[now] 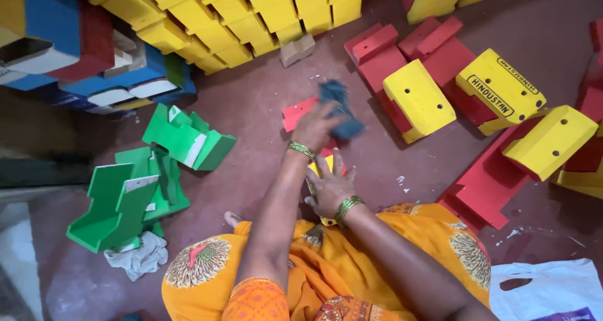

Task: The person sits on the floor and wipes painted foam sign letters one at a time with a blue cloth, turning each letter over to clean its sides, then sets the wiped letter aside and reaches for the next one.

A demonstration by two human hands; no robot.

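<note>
Red-and-yellow painted piece [300, 115] lies on the floor [251, 101] just ahead of the knees, within reach of both arms. Right hand [331, 189] is spread flat, palm down on its near yellow end, apparently pinning it. Left hand [314, 126] is closed around a blue cloth [339, 110], pressed on the red far end, arm crossed forward over the right. Green pieces [144, 183] sit left, yellow-red ones [440, 88] right.

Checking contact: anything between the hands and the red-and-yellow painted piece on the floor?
Left hand holds a blue cloth against the red-and-yellow painted wooden piece, so the cloth lies between. Right hand rests directly on its yellow part; nothing visible between.
</note>
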